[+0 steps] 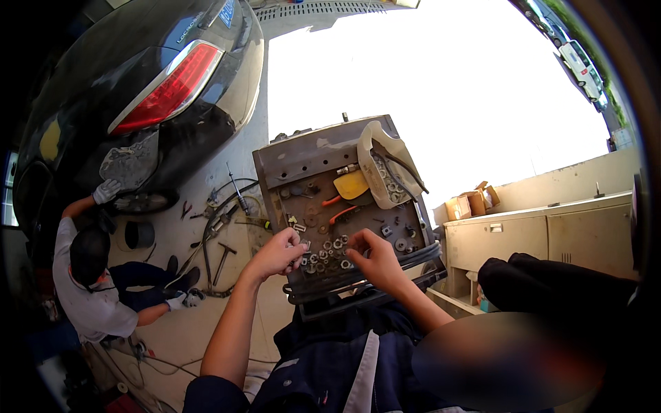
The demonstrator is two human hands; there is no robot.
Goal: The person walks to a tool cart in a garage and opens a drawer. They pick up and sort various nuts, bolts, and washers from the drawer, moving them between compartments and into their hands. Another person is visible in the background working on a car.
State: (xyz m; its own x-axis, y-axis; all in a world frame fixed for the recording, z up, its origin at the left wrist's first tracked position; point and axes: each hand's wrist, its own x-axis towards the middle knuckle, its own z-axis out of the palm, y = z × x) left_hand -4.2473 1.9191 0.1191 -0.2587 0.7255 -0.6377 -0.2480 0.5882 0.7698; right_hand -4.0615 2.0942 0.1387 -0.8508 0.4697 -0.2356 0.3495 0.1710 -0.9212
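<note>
A black car (89, 82) fills the upper left of the workshop, its rear corner toward me, and bright daylight floods the floor beyond it. Along the right stands a low cream metal cabinet (496, 242) with cardboard boxes (474, 202) on top. At the lower left, a co-worker (103, 296) in a dark cap, pale shirt and gloves sits on the floor by the car, one gloved hand against its bodywork. In the middle is a worn grey metal surface (317, 155), raised at its far edge and strewn with hardware. The car's red tail light (175, 89) is edged in pale trim. A cut-away white container (372, 162) lies at the surface's far right corner with more small metal rings inside. Bare hands work over the near part: the left hand (281, 252) has its fingers bunched toward the thumb at the left edge of the loose nuts, and the right hand (372, 256) curls its thumb and forefinger toward each other on their right; I cannot tell whether either grips anything. A blue plate (226, 12) with white characters sits on the car's rear, near raised silver lettering (188, 29). Beside the container is a yellow piece (352, 184), with an orange handle (332, 201) next to it. Smallest are the silvery nuts (323, 255), clustered on the surface between the two hands.
</note>
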